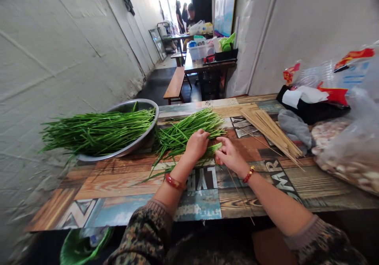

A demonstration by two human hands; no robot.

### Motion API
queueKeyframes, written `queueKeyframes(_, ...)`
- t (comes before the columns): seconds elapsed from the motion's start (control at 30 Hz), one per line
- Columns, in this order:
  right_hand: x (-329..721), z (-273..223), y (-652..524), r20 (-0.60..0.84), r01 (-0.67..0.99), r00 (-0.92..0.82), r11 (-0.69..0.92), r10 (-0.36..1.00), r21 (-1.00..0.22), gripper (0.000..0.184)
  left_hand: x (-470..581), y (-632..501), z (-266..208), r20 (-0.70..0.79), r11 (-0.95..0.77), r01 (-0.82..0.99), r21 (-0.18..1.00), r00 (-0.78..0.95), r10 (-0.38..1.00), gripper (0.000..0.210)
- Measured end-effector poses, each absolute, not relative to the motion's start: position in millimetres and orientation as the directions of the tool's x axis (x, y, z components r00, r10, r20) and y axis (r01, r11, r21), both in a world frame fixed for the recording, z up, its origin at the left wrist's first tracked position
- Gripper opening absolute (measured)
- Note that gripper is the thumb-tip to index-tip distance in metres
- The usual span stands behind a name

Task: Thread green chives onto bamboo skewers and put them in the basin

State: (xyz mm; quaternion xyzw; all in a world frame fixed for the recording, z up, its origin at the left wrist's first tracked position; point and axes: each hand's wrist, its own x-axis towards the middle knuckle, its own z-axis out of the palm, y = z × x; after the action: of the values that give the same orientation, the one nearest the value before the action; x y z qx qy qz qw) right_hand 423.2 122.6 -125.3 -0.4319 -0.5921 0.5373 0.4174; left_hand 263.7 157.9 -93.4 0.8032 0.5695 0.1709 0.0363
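Note:
Over a pile of garlic chives on the table, my left hand is closed, its fingers curled on a small bunch. My right hand is at the pale cut ends of that bunch, with the index finger bent above them and the other fingers curled in. A thin bamboo skewer runs from below the right hand toward the table's front edge; whether my fingers touch it is hidden. More skewers lie in a loose bundle to the right.
A metal basin heaped with chives stands on the left. Plastic bags, one with pale pieces inside, crowd the right side. A green-lined bin sits below the front edge. Beyond are a bench, another table and people.

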Motion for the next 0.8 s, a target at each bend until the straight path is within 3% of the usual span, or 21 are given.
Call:
queueKeyframes(0.17, 434, -125, 128, 0.037, 0.067, -0.276, 0.058, 0.961, -0.996, 0.054, 274, 166, -83, 0.184, -0.290, 0.957, -0.002, 0.286, 0.940, 0.019)
queueKeyframes(0.3, 434, -125, 130, 0.053, 0.056, -0.260, 0.070, 0.964, -0.996, 0.050, 276, 168, -84, 0.205, -0.345, 0.938, -0.030, 0.343, 0.917, 0.021)
queueKeyframes(0.43, 432, -121, 129, 0.089, 0.054, -0.241, 0.105, 0.967, -0.993, 0.045, 269, 166, -88, 0.316, -0.411, 0.902, 0.133, 0.354, 0.880, 0.015)
queueKeyframes(0.63, 432, -119, 129, 0.129, -0.003, -0.207, 0.132, 0.970, -0.991, 0.040, 259, 159, -95, 0.409, -0.416, 0.670, 0.615, 0.180, 0.895, 0.007)
queueKeyframes(0.8, 431, -118, 127, 0.135, -0.038, -0.185, 0.131, 0.973, -0.991, 0.047, 255, 153, -93, 0.385, -0.357, 0.562, 0.746, 0.073, 0.920, 0.012)
